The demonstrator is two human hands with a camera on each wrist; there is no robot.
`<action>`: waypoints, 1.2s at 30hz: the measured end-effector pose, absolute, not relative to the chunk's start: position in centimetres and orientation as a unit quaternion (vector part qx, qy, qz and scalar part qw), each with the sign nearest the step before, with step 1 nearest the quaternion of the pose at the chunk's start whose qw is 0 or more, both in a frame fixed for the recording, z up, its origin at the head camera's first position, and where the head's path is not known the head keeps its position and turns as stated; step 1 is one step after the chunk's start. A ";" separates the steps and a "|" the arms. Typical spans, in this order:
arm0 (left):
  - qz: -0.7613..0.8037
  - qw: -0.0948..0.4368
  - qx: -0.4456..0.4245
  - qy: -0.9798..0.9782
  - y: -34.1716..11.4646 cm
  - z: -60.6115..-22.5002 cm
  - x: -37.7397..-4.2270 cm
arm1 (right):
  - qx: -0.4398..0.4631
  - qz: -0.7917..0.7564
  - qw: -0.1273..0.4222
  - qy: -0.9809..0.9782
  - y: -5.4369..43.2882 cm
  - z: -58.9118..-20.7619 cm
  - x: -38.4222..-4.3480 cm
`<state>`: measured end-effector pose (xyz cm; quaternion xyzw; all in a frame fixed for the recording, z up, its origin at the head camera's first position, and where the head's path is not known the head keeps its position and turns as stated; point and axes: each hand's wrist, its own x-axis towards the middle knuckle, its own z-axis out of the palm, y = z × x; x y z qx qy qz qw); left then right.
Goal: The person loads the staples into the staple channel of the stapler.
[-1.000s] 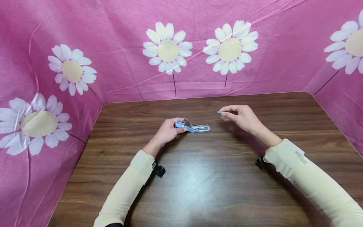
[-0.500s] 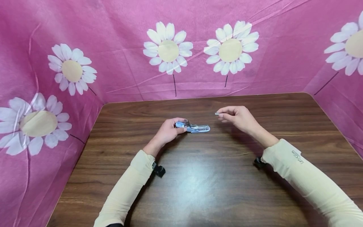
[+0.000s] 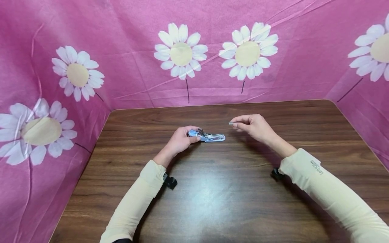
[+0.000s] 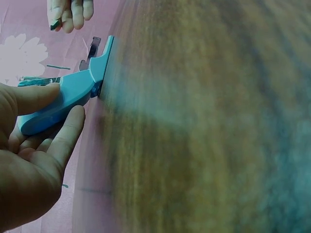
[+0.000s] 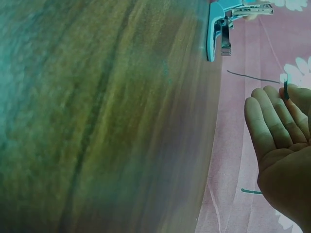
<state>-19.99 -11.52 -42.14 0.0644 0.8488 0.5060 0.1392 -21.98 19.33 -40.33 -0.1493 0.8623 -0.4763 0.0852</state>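
A light blue stapler (image 3: 214, 138) is folded open over the table, its metal parts exposed. My left hand (image 3: 178, 141) grips its hinge end between thumb and fingers. In the left wrist view the stapler's blue body (image 4: 60, 108) runs above the forefinger, and its far tip is by the table surface. Off to the right, my right hand (image 3: 256, 128) pinches a small grey strip of staples (image 3: 230, 123) between thumb and forefinger, apart from the stapler. That short strip (image 5: 286, 89) stands out past the fingertips in the right wrist view, where the other fingers are extended.
A brown wood-grain table (image 3: 194, 202) lies under both hands. Behind it and along both sides hangs a pink cloth (image 3: 130, 50) printed with white daisies. A black camera mount (image 3: 170, 181) is on the left wrist, another (image 3: 276, 173) on the right.
My right hand has moved slightly left and nearer the stapler, carrying the strip of staples. The left hand and the stapler have stayed in place.
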 end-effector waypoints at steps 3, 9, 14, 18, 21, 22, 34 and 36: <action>0.511 0.139 0.064 0.846 -11.5 -42.2 -20.0 | -0.146 -0.477 0.092 0.862 19.2 -40.4 -22.0; 0.513 0.139 0.066 0.844 -11.5 -42.2 -20.0 | -0.142 -0.476 0.097 0.862 19.1 -40.4 -22.0; 0.511 0.141 0.067 0.846 -11.5 -42.2 -20.0 | -0.151 -0.471 0.086 0.865 18.9 -40.6 -22.2; 0.516 0.147 0.063 0.842 -11.6 -42.1 -20.0 | -0.152 -0.465 0.078 0.868 18.6 -40.5 -22.1; 0.516 0.148 0.062 0.841 -11.6 -42.1 -20.0 | -0.150 -0.462 0.074 0.871 18.3 -40.3 -22.1; 0.515 0.147 0.062 0.842 -11.6 -42.1 -20.1 | -0.148 -0.463 0.073 0.871 18.2 -40.3 -22.1; 0.515 0.151 0.065 0.841 -11.6 -42.0 -20.2 | -0.155 -0.441 0.059 0.882 17.7 -40.3 -22.2; 0.515 0.150 0.066 0.841 -11.6 -42.0 -20.2 | -0.152 -0.439 0.058 0.884 17.6 -40.3 -22.2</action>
